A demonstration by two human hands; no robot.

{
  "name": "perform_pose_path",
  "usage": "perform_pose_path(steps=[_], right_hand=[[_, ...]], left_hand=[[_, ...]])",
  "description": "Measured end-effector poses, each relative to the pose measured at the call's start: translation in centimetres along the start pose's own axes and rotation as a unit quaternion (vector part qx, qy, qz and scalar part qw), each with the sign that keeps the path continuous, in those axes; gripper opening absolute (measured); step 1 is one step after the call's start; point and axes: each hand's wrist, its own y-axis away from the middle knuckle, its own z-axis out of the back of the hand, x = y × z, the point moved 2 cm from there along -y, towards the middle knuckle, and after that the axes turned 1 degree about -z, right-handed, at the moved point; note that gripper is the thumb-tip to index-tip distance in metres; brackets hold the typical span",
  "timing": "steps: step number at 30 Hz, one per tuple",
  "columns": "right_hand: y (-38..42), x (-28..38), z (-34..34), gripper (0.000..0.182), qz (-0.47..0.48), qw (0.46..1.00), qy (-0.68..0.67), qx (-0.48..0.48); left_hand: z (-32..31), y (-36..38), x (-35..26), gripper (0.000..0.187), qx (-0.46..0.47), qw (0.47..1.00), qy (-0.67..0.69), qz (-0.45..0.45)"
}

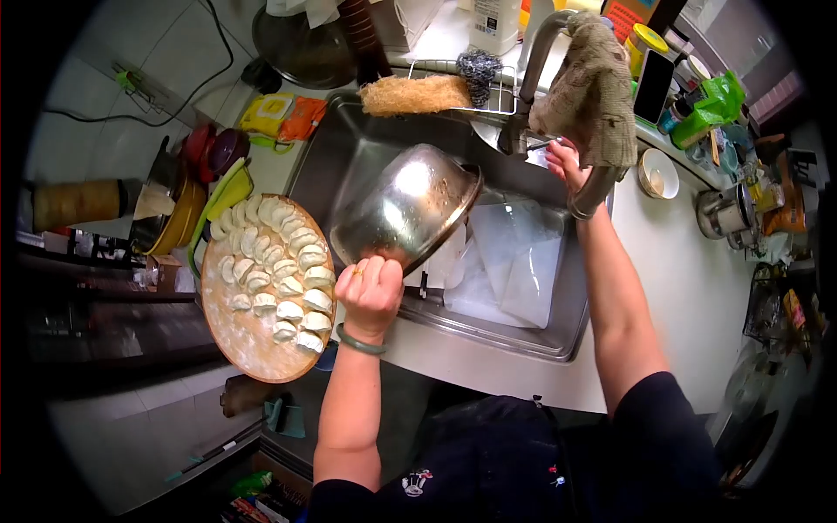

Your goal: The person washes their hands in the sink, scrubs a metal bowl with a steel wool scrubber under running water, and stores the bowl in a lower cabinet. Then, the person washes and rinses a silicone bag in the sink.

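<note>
My left hand (370,295) grips the rim of a large metal bowl (408,205), which is tilted on its side over the sink (418,319). Behind the faucet (542,54), my right hand (567,164) has its fingers at the small lever near the faucet's base; the neck and a hanging cloth (586,100) partly hide that area. White translucent sheets (514,261) lie in the sink basin below the bowl. No water stream can be made out.
Left of the sink, a round wooden board (240,336) bears several dumplings. A loofah (416,94) and a scouring pad (479,74) sit in a wire rack behind it. A white bowl (657,174) and a phone (653,87) are at the right.
</note>
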Motion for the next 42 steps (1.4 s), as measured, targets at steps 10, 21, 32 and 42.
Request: perform_pose_path(steps=[10,21,32,42], right_hand=[[14.6,-10.3,2.5,0.025,0.124,0.632,0.735,0.212],[23.5,-5.2,7.3,0.044,0.004,0.658,0.684,0.316],[38.5,7.8,20.7,0.029,0.135,0.825,0.541,-0.086],[65.8,-1.7,45.8,0.044,-0.323,0.689,0.589,-0.271]], left_hand=[[-2.5,1.5,-0.4,0.015,0.085,0.993,0.082,-0.015],[-13.8,13.2,5.1,0.009,0.122,0.438,0.587,0.670],[-9.2,9.9,-5.4,0.013,0.178,0.331,0.595,0.711],[-4.8,8.8,-14.9,0.009,0.152,0.424,0.636,0.626]])
